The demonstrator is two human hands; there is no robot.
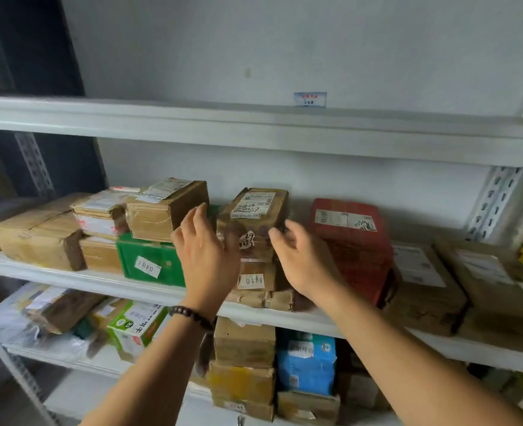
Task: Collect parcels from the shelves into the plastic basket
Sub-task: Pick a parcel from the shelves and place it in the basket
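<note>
Cardboard parcel (254, 210) topping the stack (263, 299) at the shelf (69, 279) edge: clamp between left hand (208, 259) and right hand (303, 262) (both wide, empty); lift level.

Left forearm (149, 370) and right forearm (407, 358) bare, both reaching up and forward, converging. Left grip (206, 256): back to camera, fingers straight, slightly spread, pointing up; holds nothing. Right grip (300, 261): just right of left grip, not touching it, palm turned toward it, fingers loosely curved; holds nothing.
</note>
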